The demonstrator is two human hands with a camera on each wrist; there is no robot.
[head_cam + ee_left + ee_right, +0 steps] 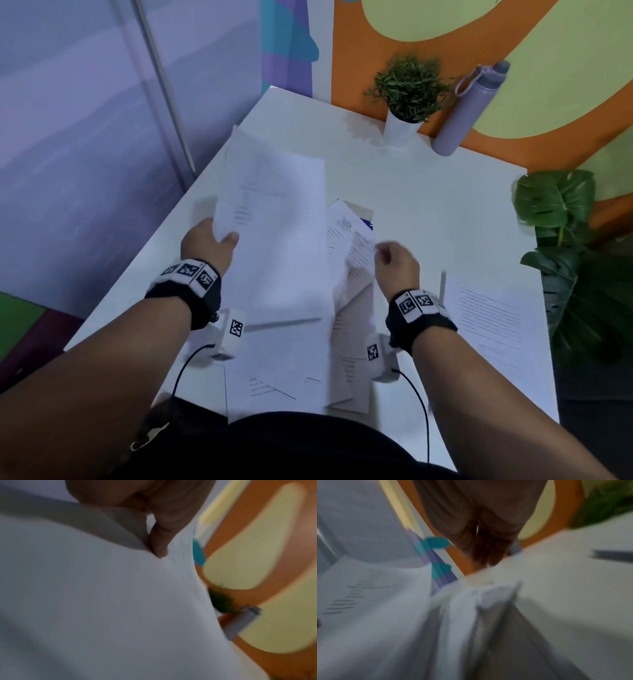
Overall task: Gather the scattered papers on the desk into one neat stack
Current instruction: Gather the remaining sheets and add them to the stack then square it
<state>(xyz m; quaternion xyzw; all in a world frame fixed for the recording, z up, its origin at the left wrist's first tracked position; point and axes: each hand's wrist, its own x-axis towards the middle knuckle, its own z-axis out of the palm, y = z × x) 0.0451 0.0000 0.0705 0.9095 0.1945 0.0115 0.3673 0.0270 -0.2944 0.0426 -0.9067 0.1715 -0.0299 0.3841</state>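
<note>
My left hand (226, 236) grips a bundle of white papers (270, 205) by its left edge and holds it raised over the white desk (428, 205). In the left wrist view the thumb (159, 545) presses on the bundle (102, 601), which fills the frame. My right hand (382, 248) has curled fingers and pinches the right edge of a printed sheet (352, 236) beside the bundle. The right wrist view is blurred: the fingers (486, 550) point down over rumpled papers (402, 628). More sheets (274, 370) lie overlapped near the front edge, and one printed sheet (489, 318) lies alone at the right.
A small potted plant (400, 130) and a lilac bottle (469, 106) stand at the desk's back edge against the orange wall. Large green leaves (555, 205) hang off the desk's right side. A beige paper (352, 325) lies under my right wrist.
</note>
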